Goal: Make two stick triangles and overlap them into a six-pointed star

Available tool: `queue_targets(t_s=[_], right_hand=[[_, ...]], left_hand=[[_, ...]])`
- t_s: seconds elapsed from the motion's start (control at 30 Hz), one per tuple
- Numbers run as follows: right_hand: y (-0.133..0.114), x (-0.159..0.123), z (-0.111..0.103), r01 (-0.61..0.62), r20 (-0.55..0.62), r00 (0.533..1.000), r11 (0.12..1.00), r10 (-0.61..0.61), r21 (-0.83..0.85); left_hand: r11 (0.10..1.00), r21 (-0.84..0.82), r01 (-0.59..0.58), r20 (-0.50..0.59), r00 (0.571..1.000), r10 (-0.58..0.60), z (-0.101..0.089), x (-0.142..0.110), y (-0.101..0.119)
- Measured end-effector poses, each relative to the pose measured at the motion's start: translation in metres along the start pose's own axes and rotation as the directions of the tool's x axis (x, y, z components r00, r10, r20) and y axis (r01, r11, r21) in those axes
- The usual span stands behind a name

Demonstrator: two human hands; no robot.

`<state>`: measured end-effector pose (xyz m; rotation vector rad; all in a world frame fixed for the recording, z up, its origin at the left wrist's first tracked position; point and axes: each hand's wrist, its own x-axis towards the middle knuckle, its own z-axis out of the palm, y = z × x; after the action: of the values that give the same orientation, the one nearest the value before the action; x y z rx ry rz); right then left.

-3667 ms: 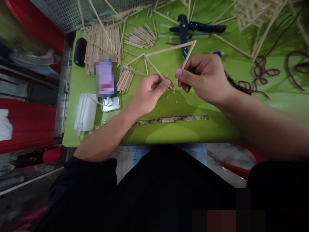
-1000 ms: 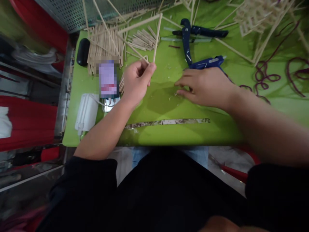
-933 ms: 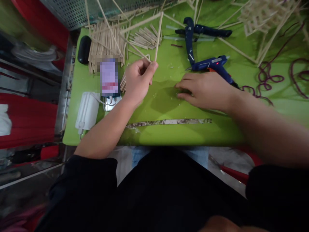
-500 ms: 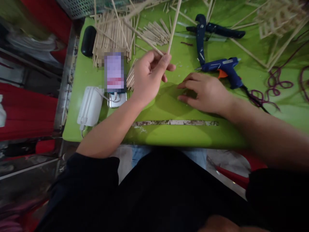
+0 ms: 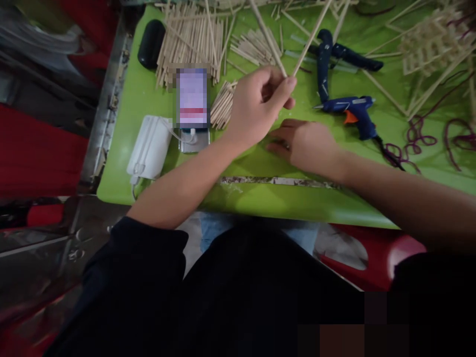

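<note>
My left hand (image 5: 256, 104) is closed, pinching two thin wooden sticks (image 5: 311, 39) between thumb and fingers where their near ends meet. The sticks spread away from me in a V above the green table. Just to the right and lower is my right hand (image 5: 310, 146), its fingers bent over the tabletop and the thumb apart from them. I see nothing clearly held in it. A blue glue gun (image 5: 347, 105) with an orange trigger lies beyond the right hand, its nozzle pointing left. Behind that is a dark-handled cutter (image 5: 325, 64).
Bundles of sticks (image 5: 191, 39) lie at the back left, near a black case (image 5: 151, 44). A phone (image 5: 191, 99) and a white power bank (image 5: 150, 148) are on the left. A stick structure (image 5: 427, 49) and purple string (image 5: 418, 134) occupy the right. A flat strip (image 5: 249, 180) lies along the front of the green table (image 5: 260, 201).
My left hand has moved right with the sticks, and my right hand slightly left, so they are closer together. The whole view has shifted a little.
</note>
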<state>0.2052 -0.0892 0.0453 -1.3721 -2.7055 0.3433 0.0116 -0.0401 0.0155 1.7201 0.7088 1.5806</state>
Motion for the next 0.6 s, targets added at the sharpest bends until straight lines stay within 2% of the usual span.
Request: queue_targets(t_s=[0.07,0.13,0.27,0.43,0.6], right_hand=[[-0.010,0.008,0.001,-0.008,0.011,1.000,0.999,0.008,-0.053],[-0.020,0.012,0.004,-0.017,-0.023,1.000,0.999,0.016,-0.049],[-0.031,0.010,0.013,-0.041,-0.103,0.994,0.997,0.034,-0.058],[-0.024,0.009,0.012,-0.039,-0.123,0.992,0.997,0.030,-0.070],[-0.008,0.011,0.005,0.001,-0.100,0.995,1.000,-0.003,-0.020]], left_hand=[[0.997,0.055,0.048,0.022,0.999,-0.049,-0.002,0.003,-0.001],[0.994,0.074,0.074,-0.001,0.997,-0.074,-0.004,0.008,0.000],[0.999,0.048,-0.021,-0.078,0.997,0.025,-0.007,0.016,0.005],[0.985,0.159,0.072,-0.045,0.997,-0.066,-0.011,0.018,0.006],[0.982,0.165,0.095,-0.038,0.995,-0.090,-0.019,0.018,-0.014]])
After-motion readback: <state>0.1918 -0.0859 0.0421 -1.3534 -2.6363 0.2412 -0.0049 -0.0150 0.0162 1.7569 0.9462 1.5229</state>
